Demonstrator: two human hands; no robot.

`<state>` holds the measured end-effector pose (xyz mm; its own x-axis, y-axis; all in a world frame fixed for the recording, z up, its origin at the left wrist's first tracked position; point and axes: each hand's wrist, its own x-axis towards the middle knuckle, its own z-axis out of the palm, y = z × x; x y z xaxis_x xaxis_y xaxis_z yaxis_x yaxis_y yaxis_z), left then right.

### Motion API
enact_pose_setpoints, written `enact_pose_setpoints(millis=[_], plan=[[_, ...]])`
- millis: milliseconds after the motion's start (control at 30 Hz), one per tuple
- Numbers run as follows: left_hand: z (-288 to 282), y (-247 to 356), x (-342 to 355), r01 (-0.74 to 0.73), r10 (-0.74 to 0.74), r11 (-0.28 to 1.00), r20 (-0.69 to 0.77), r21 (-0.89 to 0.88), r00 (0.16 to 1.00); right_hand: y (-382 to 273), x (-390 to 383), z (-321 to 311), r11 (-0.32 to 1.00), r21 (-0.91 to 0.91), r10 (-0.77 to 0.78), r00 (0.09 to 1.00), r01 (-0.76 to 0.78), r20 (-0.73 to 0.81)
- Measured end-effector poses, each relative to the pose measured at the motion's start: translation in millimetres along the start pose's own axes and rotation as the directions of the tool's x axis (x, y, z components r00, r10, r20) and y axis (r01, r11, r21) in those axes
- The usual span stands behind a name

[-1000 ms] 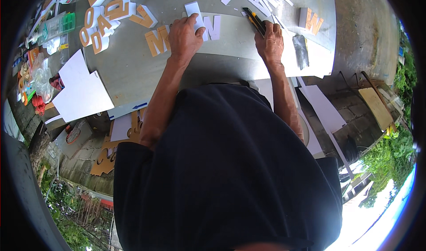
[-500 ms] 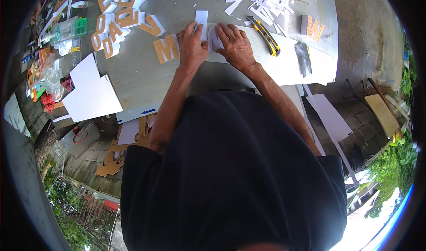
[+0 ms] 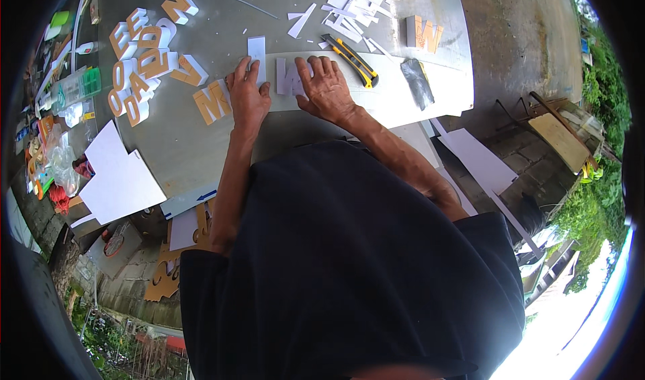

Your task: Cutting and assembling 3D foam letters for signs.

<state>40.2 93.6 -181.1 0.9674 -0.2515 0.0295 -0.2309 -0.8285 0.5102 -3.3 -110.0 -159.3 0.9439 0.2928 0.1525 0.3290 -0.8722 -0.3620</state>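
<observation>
My left hand [image 3: 248, 98] lies on the table with its fingers stretched over a narrow white strip [image 3: 256, 47], the thumb held apart. Beside it, my right hand [image 3: 328, 92] rests with spread fingers on a small white cut piece [image 3: 281, 76] and partly covers it. This piece lies on the large white sheet. Just left of my left hand is a tan-faced block letter [image 3: 210, 103]. A yellow and black utility knife [image 3: 353, 62] lies to the right of my right hand.
Several tan-faced letters with white sides [image 3: 153, 62] cluster at the left. White offcuts [image 3: 355, 5] lie at the far middle, with a thin rod [image 3: 255, 7] to their left. At right are another block letter [image 3: 424, 33] and a dark flat piece [image 3: 418, 83]. A white sheet [image 3: 121, 175] overhangs the left edge.
The whole view has shifted, moving the tabletop things leftward in the picture. My right hand has slid slightly right, showing more of the white piece. My left hand stays on the strip.
</observation>
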Motion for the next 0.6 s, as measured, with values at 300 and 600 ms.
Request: enact_pose_setpoints(millis=[300,600], plan=[[-5.5,46.7,11.4,0.174,-0.119,0.851,0.141,-0.495,0.983,45.9,-35.6,-73.3,0.914,0.199,0.378,0.921,-0.353,-0.099],[7.4,151.4,51.4,0.471,0.16,0.302,0.531,-0.829,0.832,62.6,-55.3,-124.4,0.869,0.309,0.44,0.889,-0.387,-0.126]])
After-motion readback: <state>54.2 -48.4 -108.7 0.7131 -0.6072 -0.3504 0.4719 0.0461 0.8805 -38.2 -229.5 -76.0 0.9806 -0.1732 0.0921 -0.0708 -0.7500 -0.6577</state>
